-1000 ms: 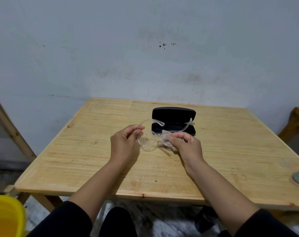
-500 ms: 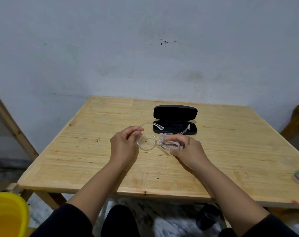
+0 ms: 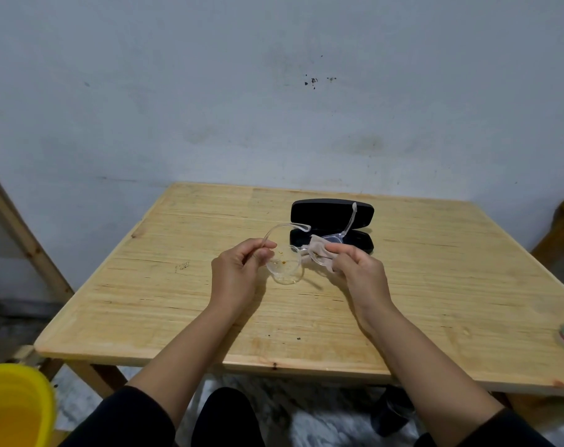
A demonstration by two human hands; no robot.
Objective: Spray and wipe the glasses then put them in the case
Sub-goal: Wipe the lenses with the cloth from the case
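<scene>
Ideally the left hand (image 3: 238,272) keeps its pinch firm on the glasses (image 3: 287,269), held above the bench (image 3: 177,301) at 6 o'clock of the open case (image 3: 330,221), while the right hand (image 3: 358,269), fingers closed on the cloth (image 3: 316,253), rubs gently.

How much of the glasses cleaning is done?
Partly done. The case already lies open on the table. The right hand rubs one lens with the cloth while the left hand holds the glasses. The other lens shows specks, and the glasses must go in the case.
</scene>
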